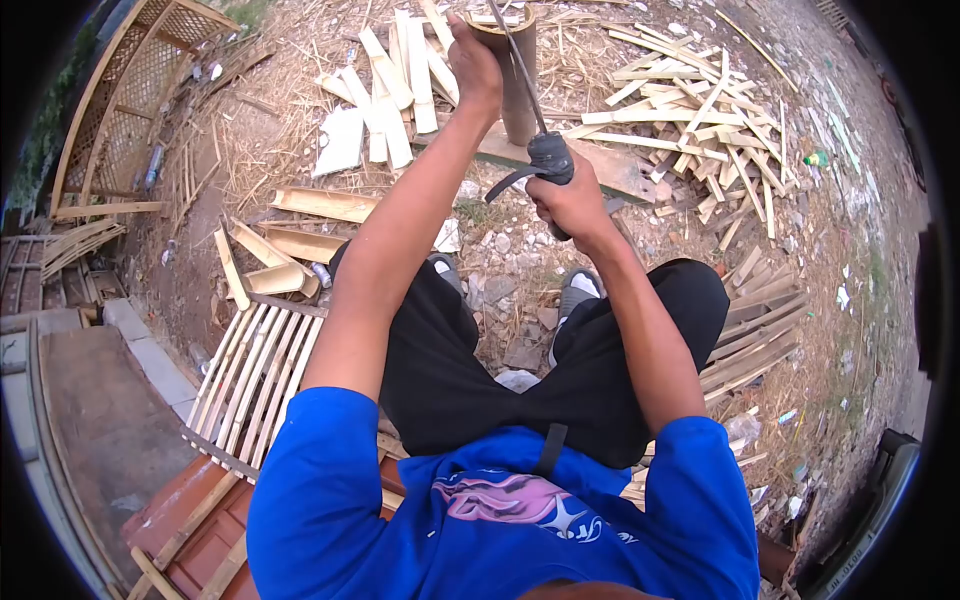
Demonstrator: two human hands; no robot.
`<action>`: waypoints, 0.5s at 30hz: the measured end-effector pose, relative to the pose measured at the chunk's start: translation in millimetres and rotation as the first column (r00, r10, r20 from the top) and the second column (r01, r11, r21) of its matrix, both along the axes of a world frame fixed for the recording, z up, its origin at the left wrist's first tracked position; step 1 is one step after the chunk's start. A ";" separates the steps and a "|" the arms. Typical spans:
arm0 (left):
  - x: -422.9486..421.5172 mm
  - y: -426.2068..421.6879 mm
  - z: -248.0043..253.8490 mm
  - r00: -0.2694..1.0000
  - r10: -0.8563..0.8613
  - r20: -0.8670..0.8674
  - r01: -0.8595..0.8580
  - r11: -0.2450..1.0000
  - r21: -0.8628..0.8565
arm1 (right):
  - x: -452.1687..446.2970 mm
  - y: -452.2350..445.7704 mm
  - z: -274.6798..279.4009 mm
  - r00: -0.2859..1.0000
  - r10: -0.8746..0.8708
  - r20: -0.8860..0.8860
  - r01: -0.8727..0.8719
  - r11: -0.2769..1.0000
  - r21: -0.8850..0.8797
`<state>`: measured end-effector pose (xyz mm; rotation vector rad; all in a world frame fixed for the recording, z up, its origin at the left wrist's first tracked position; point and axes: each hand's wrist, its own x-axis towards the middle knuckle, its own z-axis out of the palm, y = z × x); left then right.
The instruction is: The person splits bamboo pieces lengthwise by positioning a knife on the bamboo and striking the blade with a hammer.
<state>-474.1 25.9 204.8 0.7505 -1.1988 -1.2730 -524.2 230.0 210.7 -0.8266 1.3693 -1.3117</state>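
Note:
My left hand (475, 68) is closed around the upper side of a bamboo piece (518, 105), which stands upright with a curved, hollow top rim. Its lower end meets a wooden plank (600, 168) on the ground. My right hand (575, 200) grips a machete by its black-wrapped handle (549, 153), from which a dark strap hangs to the left. The thin blade (521, 68) points up and away, passing in front of the bamboo's rim. Whether its edge touches the bamboo, I cannot tell.
Split bamboo strips (690, 115) lie piled at the right, and wider slats (393, 85) at the upper left. Curved bamboo halves (325, 204) and a slatted bamboo panel (255, 375) are on my left. A lattice frame (135, 95) stands farther left. Part of a vehicle (880, 510) shows lower right.

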 end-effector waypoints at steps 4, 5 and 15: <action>1.9 -3.5 -5.0 1.000 0.030 0.009 -0.031 0.998 0.053 | -9.6 3.3 2.6 0.998 0.041 0.046 -0.043 0.999 0.024; 0.8 -3.0 -6.0 0.999 0.034 0.018 -0.035 0.998 0.061 | -16.2 5.2 3.0 0.994 0.063 0.084 -0.066 0.998 0.025; -16.9 9.4 0.5 0.995 0.101 0.018 -0.100 0.994 -0.046 | 1.2 1.0 -11.9 0.981 -0.146 -0.125 0.137 0.987 -0.080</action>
